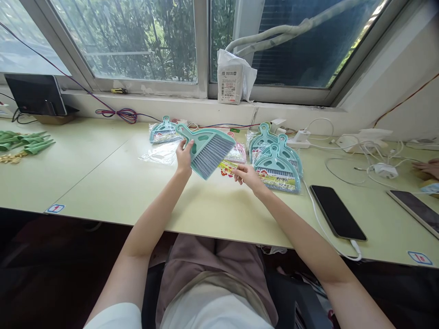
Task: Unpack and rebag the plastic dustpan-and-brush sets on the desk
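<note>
A teal dustpan with a grey-bristled brush is tilted above the table, gripped near its handle by my left hand. My right hand pinches the end of a yellow printed label strip with red figures, just right of the bristles. Several wrapped teal dustpan sets lie close beyond my right hand. Another wrapped set lies behind my left hand, with clear plastic film in front of it. A pink wrapped item is partly hidden behind the held dustpan.
A black phone with a white cable lies at the right, near tangled cables and chargers. Another person's hand shows at the far right edge. Green pieces and a tablet are on the left. A white package stands on the sill.
</note>
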A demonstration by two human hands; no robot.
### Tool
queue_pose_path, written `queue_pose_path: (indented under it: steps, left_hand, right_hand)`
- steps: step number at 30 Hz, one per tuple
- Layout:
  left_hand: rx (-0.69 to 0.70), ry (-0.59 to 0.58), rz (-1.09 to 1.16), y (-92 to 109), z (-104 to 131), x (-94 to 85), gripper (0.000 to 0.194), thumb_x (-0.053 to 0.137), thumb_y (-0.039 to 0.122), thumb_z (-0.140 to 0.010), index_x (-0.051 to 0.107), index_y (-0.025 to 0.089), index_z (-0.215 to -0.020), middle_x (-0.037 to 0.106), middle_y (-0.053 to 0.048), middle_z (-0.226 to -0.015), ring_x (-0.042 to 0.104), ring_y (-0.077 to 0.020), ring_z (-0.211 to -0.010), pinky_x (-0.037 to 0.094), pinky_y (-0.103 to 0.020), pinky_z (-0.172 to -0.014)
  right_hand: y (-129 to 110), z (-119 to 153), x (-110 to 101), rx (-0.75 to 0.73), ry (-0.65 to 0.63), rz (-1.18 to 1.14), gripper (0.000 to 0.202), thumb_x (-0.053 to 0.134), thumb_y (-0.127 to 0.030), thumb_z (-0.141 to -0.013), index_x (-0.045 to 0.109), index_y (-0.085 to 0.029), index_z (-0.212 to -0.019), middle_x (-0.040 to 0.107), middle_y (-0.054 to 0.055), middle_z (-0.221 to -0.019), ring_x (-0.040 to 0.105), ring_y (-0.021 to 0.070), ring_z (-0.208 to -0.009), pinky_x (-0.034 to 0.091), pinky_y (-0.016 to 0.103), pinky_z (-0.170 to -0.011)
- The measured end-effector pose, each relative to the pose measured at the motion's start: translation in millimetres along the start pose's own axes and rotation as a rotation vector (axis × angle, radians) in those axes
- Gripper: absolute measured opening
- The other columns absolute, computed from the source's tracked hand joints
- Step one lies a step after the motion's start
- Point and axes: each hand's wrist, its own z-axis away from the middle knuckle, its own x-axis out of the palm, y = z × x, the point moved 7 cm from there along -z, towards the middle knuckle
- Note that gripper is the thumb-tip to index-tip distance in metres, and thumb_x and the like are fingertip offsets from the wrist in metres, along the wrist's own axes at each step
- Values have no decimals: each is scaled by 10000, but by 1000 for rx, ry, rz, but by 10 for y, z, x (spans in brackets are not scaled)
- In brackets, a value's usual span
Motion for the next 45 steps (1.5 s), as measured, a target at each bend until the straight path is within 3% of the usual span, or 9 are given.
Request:
queue_pose_path:
  steps: [5,8,12,15,18,22,25,30,45]
  left_hand:
    - [-17,310,225,-68,-204,-401,302,718,361,-718,586,190,-930,638,-24,-923,621,-158,-918,469,-271,-858]
    - [28,428,213,-10,-233,-556,209,666,323,-775,586,194,-918,628,-12,-925,599,-129,-900,462,-243,-857]
    - [118,507,170,117,-209,-637,173,627,311,-825,579,196,-946,623,-16,-979,587,-120,-920,450,-232,-876]
    - [145,372,108,200,-169,-481,230,675,341,-802,588,191,-954,625,-23,-925,603,-137,-885,458,-237,-817]
    - [89,94,8,250,-31,-139,300,753,373,-727,617,189,-921,618,-13,-792,614,-150,-761,455,-237,-682]
    - [-21,-366,-62,313,372,403,336,775,418,-668,655,180,-873,615,5,-676,574,-129,-621,414,-225,-569]
    - [-58,-603,-80,349,687,665,365,758,446,-679,681,175,-912,669,-22,-796,593,-138,-699,446,-233,-626]
    - [14,-810,-152,282,915,852,370,722,475,-727,712,147,-898,654,-46,-817,574,-153,-749,433,-247,-648]
    - [6,-805,-212,182,925,839,387,710,517,-731,664,165,-886,601,-21,-823,560,-138,-745,426,-254,-662]
  right_hand:
    - [51,133,192,70,-437,491,185,561,-325,-796,604,-184,-685,631,-3,-593,470,98,-503,326,238,-502]
    - [97,173,146,83,-494,783,230,569,-352,-806,597,-190,-646,642,10,-619,518,127,-552,303,260,-517]
    - [94,178,93,90,-472,881,368,573,-506,-830,610,-194,-639,650,35,-678,555,163,-619,303,278,-552]
    - [-38,111,-107,62,-56,917,416,538,-572,-855,634,-194,-711,664,70,-750,589,205,-708,338,292,-603]
    - [-267,159,-271,-151,379,815,330,468,-482,-923,643,-202,-926,682,80,-874,612,223,-811,401,313,-699]
    - [-528,347,-372,-505,690,662,359,472,-471,-926,583,-221,-1158,619,103,-1241,537,266,-1157,401,396,-940]
    - [-532,336,-396,-462,617,543,422,496,-529,-913,590,-238,-1205,669,82,-1182,585,262,-1108,425,400,-931]
    - [-312,166,-322,-244,343,361,414,595,-609,-824,730,-233,-932,747,51,-946,664,247,-868,483,337,-744]
    - [-69,44,-286,-181,326,83,442,704,-629,-682,719,-197,-773,735,59,-817,665,221,-783,496,308,-661]
